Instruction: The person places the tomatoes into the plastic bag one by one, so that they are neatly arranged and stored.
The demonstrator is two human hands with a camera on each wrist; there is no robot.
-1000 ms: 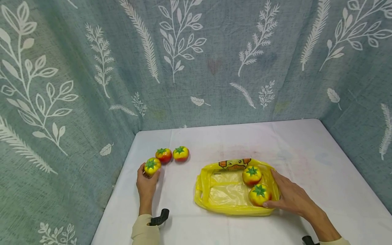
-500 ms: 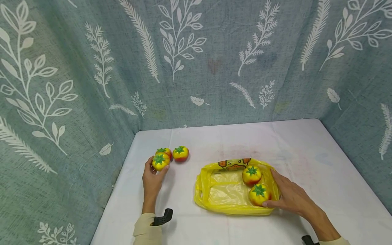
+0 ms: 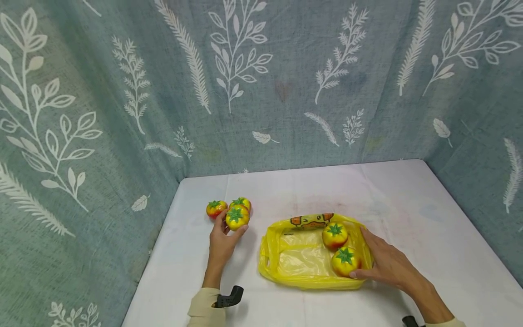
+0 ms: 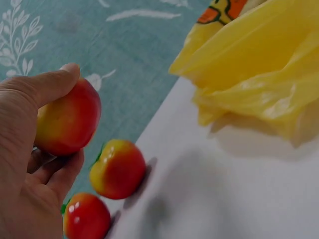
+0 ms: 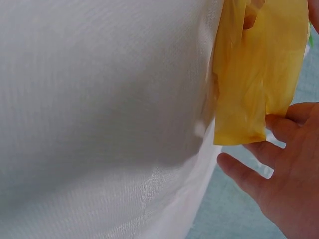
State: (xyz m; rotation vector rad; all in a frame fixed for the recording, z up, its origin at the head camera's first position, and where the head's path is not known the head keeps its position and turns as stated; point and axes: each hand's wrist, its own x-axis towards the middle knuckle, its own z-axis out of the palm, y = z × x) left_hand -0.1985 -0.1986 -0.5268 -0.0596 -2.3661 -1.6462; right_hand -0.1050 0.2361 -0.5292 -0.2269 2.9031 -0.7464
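In the head view my left hand (image 3: pixel 222 245) holds a yellow-and-red tomato (image 3: pixel 237 217) with a green star-shaped top, raised above the table. The left wrist view shows thumb and fingers around this tomato (image 4: pixel 72 119). Two more tomatoes lie just beyond: one on the left (image 3: pixel 215 209), one partly hidden behind the held one (image 3: pixel 241 203). My right hand (image 3: pixel 392 263) holds the right side of a yellow plastic bag (image 3: pixel 304 282), its thumb over the front corner. Inside the bag's right part sit two tomatoes, one behind (image 3: pixel 335 235) and one in front (image 3: pixel 345 261).
A white cloth covers the table (image 3: pixel 310 190). Green-blue curtains (image 3: pixel 282 91) with white leaf prints stand along the back and both sides. The bag's mouth faces up, and its left half shows bare yellow plastic.
My left hand has carried its tomato to the right, past the left-hand tomato and in front of the other one. The right hand and the bag have stayed in place.
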